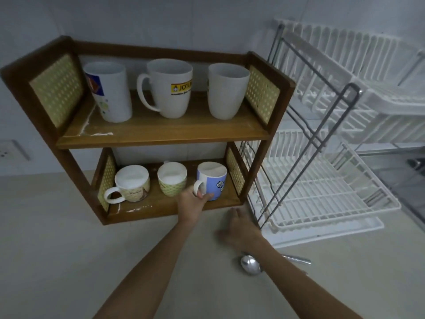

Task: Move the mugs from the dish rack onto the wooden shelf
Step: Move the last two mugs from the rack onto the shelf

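The wooden shelf (161, 134) stands on the counter with two tiers. Its top tier holds three tall white mugs: one with a colourful print (109, 93), one with a yellow logo (170, 88) and a plain one (226, 90). On the bottom tier sit a beige mug (132, 184), a green-patterned mug (172, 179) and a blue mug (213, 180). My left hand (192, 203) grips the blue mug by its handle at the right end of the bottom tier. My right hand (239, 229) hovers open over the counter between shelf and dish rack (333, 199). No mugs show in the rack.
A metal spoon (251, 264) lies on the counter, partly under my right forearm. The white wire rack sits on a drip tray (345, 233) right of the shelf. A wall socket (9, 153) is at the far left.
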